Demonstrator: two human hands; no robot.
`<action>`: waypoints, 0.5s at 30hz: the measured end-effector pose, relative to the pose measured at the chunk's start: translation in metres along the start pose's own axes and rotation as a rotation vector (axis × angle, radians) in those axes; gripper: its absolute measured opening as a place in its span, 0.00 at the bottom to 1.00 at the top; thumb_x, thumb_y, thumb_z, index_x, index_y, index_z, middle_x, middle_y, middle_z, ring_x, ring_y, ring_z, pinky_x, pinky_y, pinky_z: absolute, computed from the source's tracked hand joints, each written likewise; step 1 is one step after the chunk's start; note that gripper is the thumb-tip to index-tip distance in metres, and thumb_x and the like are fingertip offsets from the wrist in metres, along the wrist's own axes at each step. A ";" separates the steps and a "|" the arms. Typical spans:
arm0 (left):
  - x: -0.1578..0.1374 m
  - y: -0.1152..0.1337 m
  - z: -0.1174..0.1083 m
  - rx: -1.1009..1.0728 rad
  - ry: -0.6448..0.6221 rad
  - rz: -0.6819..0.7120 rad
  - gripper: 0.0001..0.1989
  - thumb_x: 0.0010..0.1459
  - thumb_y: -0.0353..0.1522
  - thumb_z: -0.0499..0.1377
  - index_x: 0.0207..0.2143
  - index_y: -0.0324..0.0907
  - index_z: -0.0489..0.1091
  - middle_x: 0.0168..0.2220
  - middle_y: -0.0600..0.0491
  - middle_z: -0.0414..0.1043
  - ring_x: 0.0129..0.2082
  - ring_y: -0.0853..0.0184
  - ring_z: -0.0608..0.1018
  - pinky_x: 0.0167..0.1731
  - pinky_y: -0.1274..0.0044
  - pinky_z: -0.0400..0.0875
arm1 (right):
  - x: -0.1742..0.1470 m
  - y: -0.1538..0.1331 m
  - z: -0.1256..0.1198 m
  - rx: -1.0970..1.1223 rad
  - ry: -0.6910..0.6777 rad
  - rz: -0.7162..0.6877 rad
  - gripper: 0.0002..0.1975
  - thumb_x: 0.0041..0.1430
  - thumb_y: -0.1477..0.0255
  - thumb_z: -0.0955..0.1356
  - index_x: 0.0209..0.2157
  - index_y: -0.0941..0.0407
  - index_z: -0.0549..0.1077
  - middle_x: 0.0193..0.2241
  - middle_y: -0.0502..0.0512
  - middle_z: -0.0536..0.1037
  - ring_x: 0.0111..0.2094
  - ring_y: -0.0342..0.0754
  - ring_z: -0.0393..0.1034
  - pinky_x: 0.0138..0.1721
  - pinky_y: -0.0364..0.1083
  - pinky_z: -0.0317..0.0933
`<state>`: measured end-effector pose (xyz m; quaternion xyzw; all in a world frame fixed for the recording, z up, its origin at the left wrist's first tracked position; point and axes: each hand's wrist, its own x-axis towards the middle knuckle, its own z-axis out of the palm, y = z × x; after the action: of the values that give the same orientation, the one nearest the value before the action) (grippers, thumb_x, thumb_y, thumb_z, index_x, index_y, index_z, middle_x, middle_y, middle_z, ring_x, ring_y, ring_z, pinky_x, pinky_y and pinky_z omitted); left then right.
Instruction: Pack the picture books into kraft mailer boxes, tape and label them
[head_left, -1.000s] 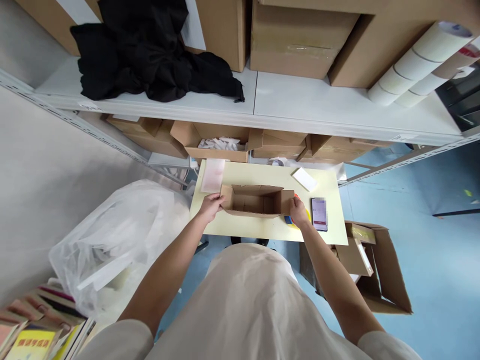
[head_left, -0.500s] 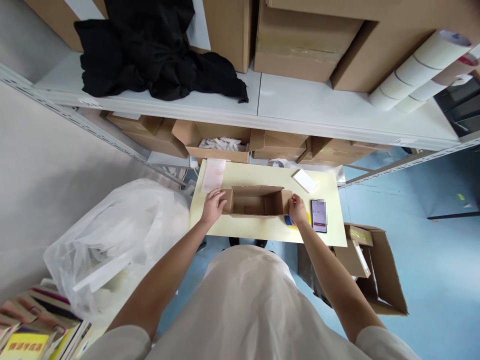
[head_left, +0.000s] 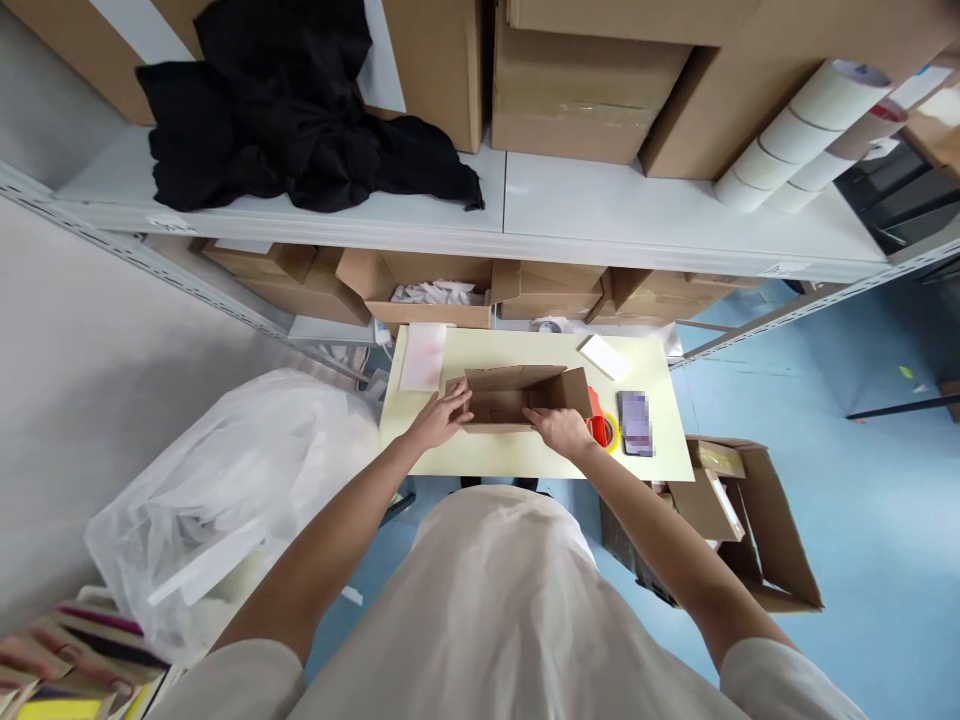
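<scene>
An open cardboard box (head_left: 517, 380) sits upright on the pale yellow table (head_left: 480, 462), its inside bare in view. My left hand (head_left: 442, 416) grips the box's left end, with the fingers over the flap there. At the front wall, my right hand (head_left: 561, 432) holds the edge between fingers and thumb, right of the middle. Just right of that hand lies a red tape dispenser (head_left: 598, 422) with a yellow roll. Beyond it is a phone (head_left: 636, 424) with a lit screen. A small white box (head_left: 603, 357) lies behind, and a pinkish sheet (head_left: 423, 358) is at the back left.
A metal shelf (head_left: 570, 207) spans the far side, bearing black cloth (head_left: 300, 120), cartons (head_left: 585, 100) and tape rolls (head_left: 806, 125). Beneath it stands a carton (head_left: 431, 316) with white pieces. A plastic bag (head_left: 232, 480) bulges at left; a large open carton (head_left: 772, 530) stands at right.
My right hand has moved left from the box's right flap to its front wall. The right flap now shows spread outward, and the red dispenser is uncovered. My left hand stays at the left end.
</scene>
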<state>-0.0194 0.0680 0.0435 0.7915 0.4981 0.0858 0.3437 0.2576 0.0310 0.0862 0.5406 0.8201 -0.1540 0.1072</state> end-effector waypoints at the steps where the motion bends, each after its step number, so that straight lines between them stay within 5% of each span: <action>1: -0.001 0.001 -0.001 0.004 0.000 -0.006 0.29 0.61 0.45 0.47 0.61 0.42 0.56 0.65 0.44 0.47 0.65 0.58 0.51 0.61 0.58 0.44 | -0.002 0.000 0.005 -0.003 0.003 0.005 0.21 0.60 0.77 0.60 0.54 0.48 0.67 0.41 0.59 0.79 0.35 0.51 0.75 0.32 0.46 0.62; 9: -0.003 0.009 -0.005 0.047 -0.007 -0.030 0.35 0.56 0.48 0.52 0.63 0.45 0.52 0.65 0.44 0.46 0.64 0.55 0.54 0.61 0.55 0.39 | -0.014 0.004 0.034 0.020 0.203 -0.083 0.20 0.63 0.78 0.56 0.53 0.56 0.69 0.51 0.62 0.73 0.49 0.52 0.69 0.47 0.49 0.60; 15: -0.004 0.015 0.006 0.179 0.002 -0.041 0.49 0.47 0.52 0.59 0.66 0.42 0.42 0.67 0.42 0.39 0.65 0.50 0.51 0.60 0.52 0.35 | -0.018 -0.002 0.070 -0.053 0.324 -0.100 0.26 0.61 0.80 0.56 0.61 0.58 0.59 0.62 0.61 0.59 0.62 0.58 0.52 0.59 0.60 0.46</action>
<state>-0.0078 0.0578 0.0489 0.8085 0.5202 0.0349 0.2729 0.2637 -0.0107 0.0281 0.5138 0.8563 -0.0482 -0.0200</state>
